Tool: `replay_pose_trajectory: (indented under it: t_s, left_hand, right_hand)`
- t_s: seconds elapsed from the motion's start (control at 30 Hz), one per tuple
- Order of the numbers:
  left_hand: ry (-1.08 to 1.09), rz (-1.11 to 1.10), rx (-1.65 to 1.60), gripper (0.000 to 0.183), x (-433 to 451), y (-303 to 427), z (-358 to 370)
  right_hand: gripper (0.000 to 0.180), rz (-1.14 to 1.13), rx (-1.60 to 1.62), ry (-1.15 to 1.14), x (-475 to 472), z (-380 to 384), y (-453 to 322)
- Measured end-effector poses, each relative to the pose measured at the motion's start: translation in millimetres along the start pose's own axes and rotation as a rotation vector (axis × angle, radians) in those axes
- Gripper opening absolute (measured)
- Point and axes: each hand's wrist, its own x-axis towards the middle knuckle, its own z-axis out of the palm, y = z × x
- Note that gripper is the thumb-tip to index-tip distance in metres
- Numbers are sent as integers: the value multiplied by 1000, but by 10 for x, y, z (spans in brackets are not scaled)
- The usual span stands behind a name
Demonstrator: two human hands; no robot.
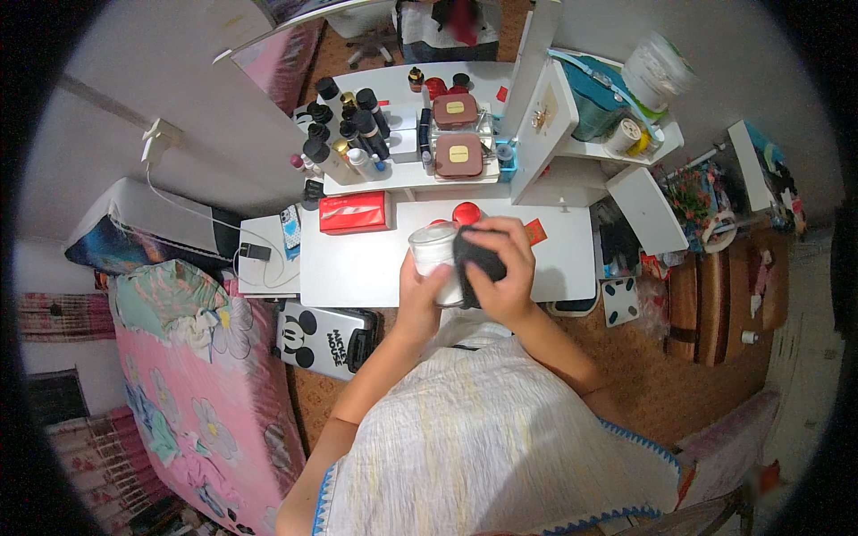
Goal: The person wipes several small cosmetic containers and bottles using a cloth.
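Observation:
My left hand (421, 298) grips a clear cylindrical jar (432, 249) with white contents, tilted above the front of a white dressing table (355, 271). Against the jar's right side, my right hand (509, 278) holds a black cloth (474, 264), with the fingers bent over it. A round red container (466, 213) stands just behind the jar. Beside the right fingers lies a small red packet (535, 232). A red pack of tissues (354, 213) rests farther left, under the raised shelf.
The raised shelf (409, 184) carries several cosmetic bottles (369, 130) and two brown compact cases (459, 155) before a mirror (362, 40). To the right is an open cabinet door (549, 110). At left are a phone (289, 228), a white cable (194, 213) and a silver suitcase (322, 338).

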Motion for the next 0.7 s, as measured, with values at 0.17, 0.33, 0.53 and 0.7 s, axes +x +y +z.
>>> replay_pose_trajectory:
  t_s: [0.17,0.33,0.53,0.7]
  left_hand:
    - [-62,278,292,72,46,126,10]
    - [-283,492,675,76,130,285,-156]
    - [-267,296,661,74,48,460,-228]
    - [-461,158,940,73,95,627,-248]
  right_hand:
    - [22,345,481,-14,-110,193,164]
    - [35,882,1022,-243,-399,197,287]
    - [29,725,759,-247,-299,-213,246]
    - [31,-50,155,-275,220,-292,-316]
